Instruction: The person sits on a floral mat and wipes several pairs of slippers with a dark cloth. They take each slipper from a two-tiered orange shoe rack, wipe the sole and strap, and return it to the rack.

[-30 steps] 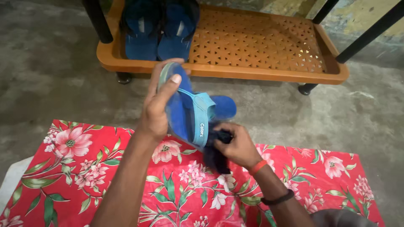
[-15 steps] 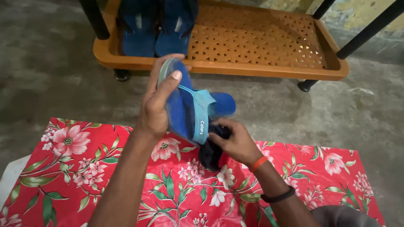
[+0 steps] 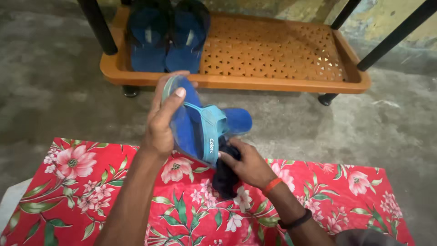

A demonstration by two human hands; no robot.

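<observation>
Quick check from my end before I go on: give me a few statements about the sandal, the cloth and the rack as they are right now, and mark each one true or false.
1. The left hand holds a blue sandal up off the floor. True.
2. The right hand is empty. False: it grips a dark cloth pressed against the sandal.
3. Two more blue sandals sit on the orange rack. True.
4. Those sandals fill the right end of the rack. False: they sit at its left end; the right part is bare.
5. A plain white sheet lies under the hands. False: it is a red flowered cloth.
</observation>
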